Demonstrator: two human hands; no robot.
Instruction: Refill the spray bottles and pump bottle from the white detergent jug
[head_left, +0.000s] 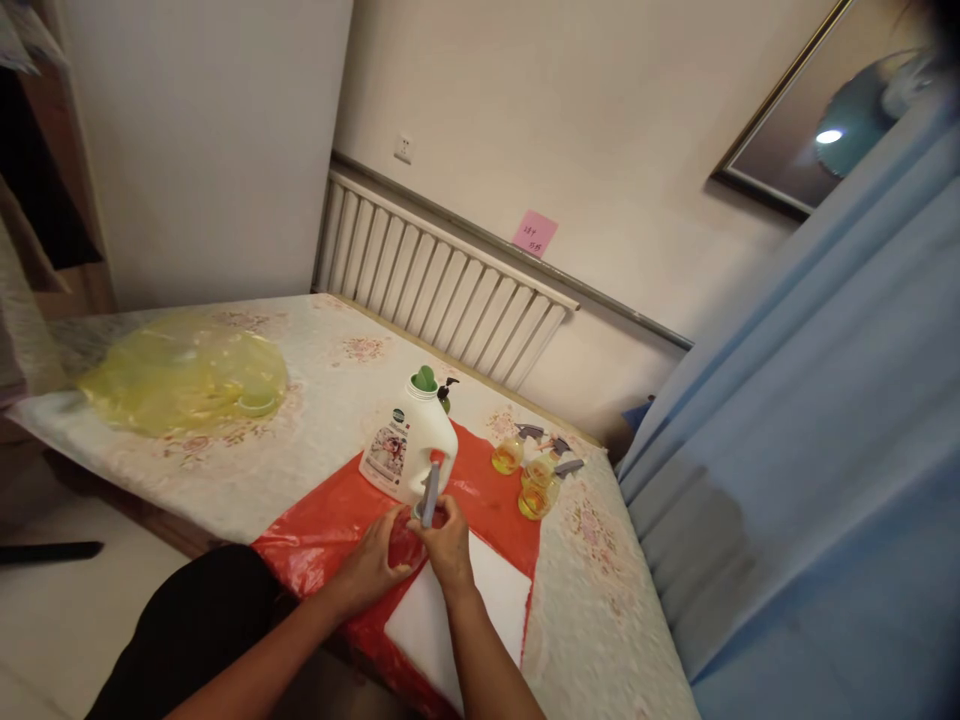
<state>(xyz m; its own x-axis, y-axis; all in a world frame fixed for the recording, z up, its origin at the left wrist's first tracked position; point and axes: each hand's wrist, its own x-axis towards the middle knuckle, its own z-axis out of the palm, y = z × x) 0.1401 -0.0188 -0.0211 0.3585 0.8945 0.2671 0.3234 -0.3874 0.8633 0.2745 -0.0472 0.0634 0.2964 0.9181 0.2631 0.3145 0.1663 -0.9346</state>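
Observation:
My left hand (375,563) cups a small reddish spray bottle (406,547) on a red plastic sheet (330,520). My right hand (448,540) grips the bottle's grey trigger head (430,492) from above. Just behind stands a large white detergent jug (409,445) with a green cap. A white cloth or sheet (487,600) lies under my right wrist. To the right stand two small spray bottles of yellow liquid (537,490) with grey triggers.
The table wears a floral cloth (600,600). A yellow plastic bag (180,375) lies at its far left. A white radiator (442,290) runs along the wall behind. A blue curtain (810,450) hangs at the right. A pink note (535,233) sticks on the wall.

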